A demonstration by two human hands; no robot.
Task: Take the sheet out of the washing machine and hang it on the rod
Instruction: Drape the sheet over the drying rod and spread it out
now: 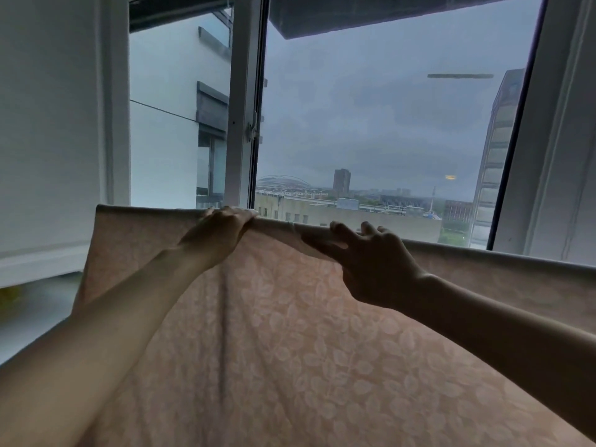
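Note:
A pale pink sheet (290, 333) with a white leaf pattern hangs draped over a horizontal rod, which stays hidden under the fabric along the top fold. The fold runs from the left edge near the wall to the right border of the view. My left hand (219, 230) rests palm down on the top fold, fingers curled over it. My right hand (371, 262) pinches a raised pleat of the sheet just below the fold, with its other fingers spread apart. The washing machine is not in view.
A large window (371, 124) stands right behind the sheet, with a white frame post (245, 101) and a latch in the middle. White wall (48, 124) fills the left side, and a white frame (554, 140) the right. City buildings lie outside.

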